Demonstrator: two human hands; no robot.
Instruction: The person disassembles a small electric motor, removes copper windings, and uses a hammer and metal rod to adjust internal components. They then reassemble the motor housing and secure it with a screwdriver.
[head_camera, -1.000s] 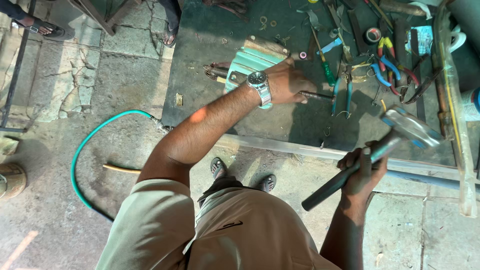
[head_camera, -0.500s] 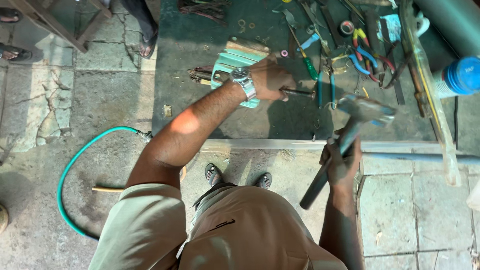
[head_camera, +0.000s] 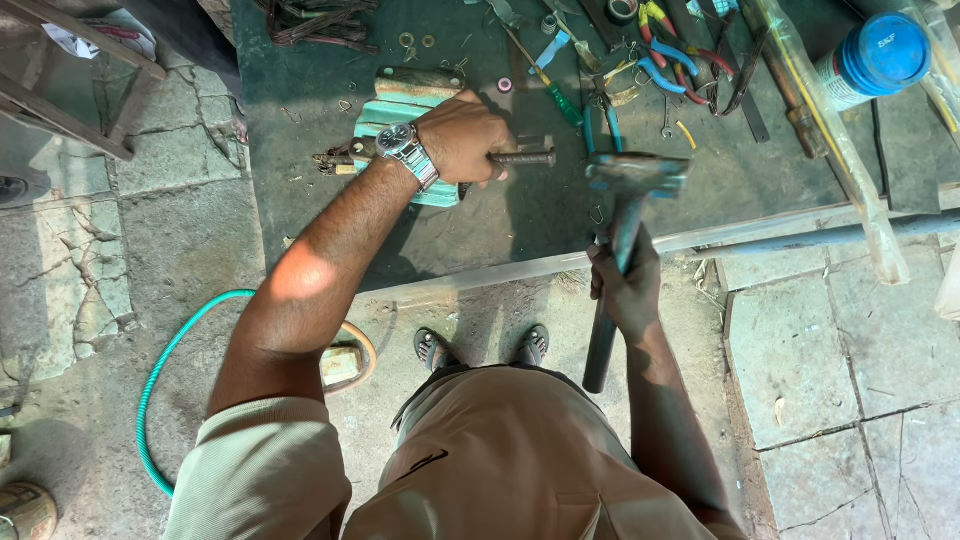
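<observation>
My left hand, with a wristwatch on the wrist, grips a dark metal rod that lies on the dark green bench top. The rod rests across a pale green ribbed metal part. My right hand holds the handle of a hammer, whose head hangs blurred just right of the rod's end, a little above the bench.
Pliers with red and blue grips, a green screwdriver and small washers lie at the back of the bench. A blue-capped container stands at the right. A long pipe runs along the bench edge. A green hose curls on the cracked floor.
The hammer has swung leftward and down from the right, its head now close to the rod's end. My left hand has stayed on the rod.
</observation>
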